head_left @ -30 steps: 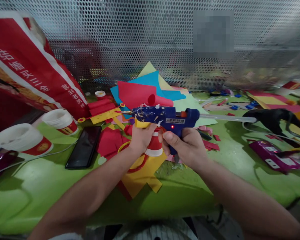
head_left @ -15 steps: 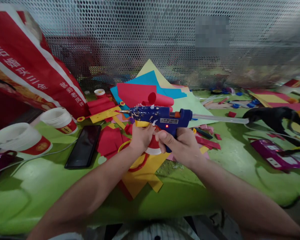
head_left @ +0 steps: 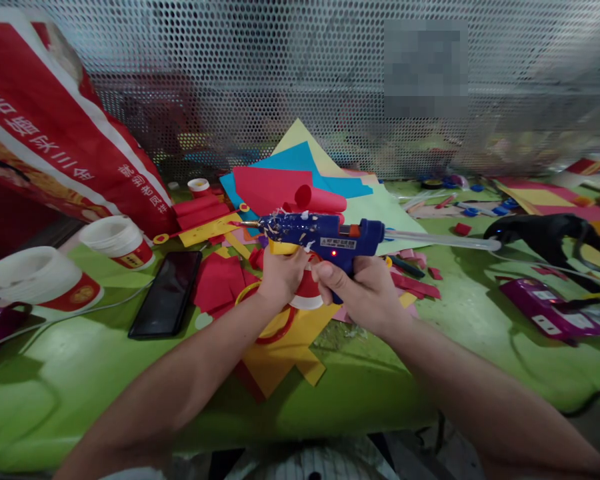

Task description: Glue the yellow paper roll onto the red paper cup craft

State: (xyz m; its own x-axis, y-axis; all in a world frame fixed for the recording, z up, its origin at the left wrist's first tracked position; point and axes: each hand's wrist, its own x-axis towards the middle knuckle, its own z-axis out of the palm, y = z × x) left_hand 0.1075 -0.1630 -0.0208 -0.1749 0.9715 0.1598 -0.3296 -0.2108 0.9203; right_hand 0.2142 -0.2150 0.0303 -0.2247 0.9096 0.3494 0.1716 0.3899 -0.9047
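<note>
My right hand (head_left: pixel 370 293) is wrapped round the handle of a blue hot glue gun (head_left: pixel 305 230), its red light lit. The gun's metal nozzle points left, and a long clear glue stick (head_left: pixel 440 240) sticks out of its back. Just below the barrel, my left hand (head_left: pixel 283 273) is closed on a paper cup (head_left: pixel 310 293) with a red band and white rim, partly hidden by both hands. A yellow piece (head_left: pixel 283 248) shows above the left fingers. Yellow strips (head_left: pixel 205 233) with round red-and-yellow ends lie near the nozzle.
Coloured paper sheets (head_left: pixel 300 160) and yellow cut paper (head_left: pixel 270 363) cover the table's middle. Left are a black phone (head_left: pixel 165 293), stacked paper cups (head_left: pixel 35 280) and a red bag (head_left: pixel 80 127). Right are a purple power strip (head_left: pixel 550 310) and a black object (head_left: pixel 545 237). A perforated metal screen (head_left: pixel 260 67) stands behind.
Both hands and the glue gun stay almost in place. The view has shifted very slightly.
</note>
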